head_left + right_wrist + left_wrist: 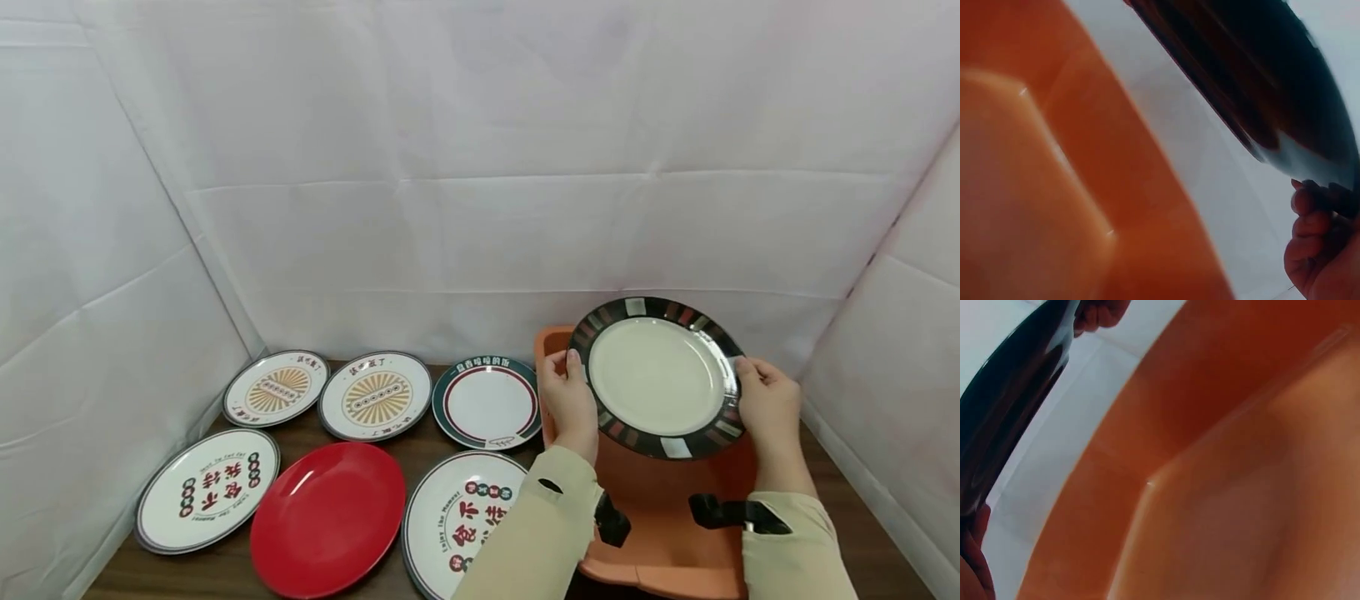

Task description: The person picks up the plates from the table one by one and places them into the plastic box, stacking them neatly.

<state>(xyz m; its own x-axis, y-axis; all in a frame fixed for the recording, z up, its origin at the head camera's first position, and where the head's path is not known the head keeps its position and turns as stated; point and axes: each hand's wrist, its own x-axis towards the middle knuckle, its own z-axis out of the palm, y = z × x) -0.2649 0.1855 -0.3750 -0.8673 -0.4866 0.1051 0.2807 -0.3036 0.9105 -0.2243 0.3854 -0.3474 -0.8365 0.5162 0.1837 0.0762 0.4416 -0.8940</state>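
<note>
Both hands hold up a plate with a cream centre and a dark rim of coloured blocks, its face tilted toward the head camera. The left hand grips the rim at its left side, thumb on the front. On the opposite side, the right hand pinches the rim with curled fingers. Beneath the plate stands an orange plastic bin; its inside shows bare in both wrist views. The plate's dark underside appears above the bin's edge in the right wrist view.
Left of the bin lie a green-rimmed plate, a red plate and several white printed plates on a brown wooden table. White cloth walls enclose the table at the back and sides.
</note>
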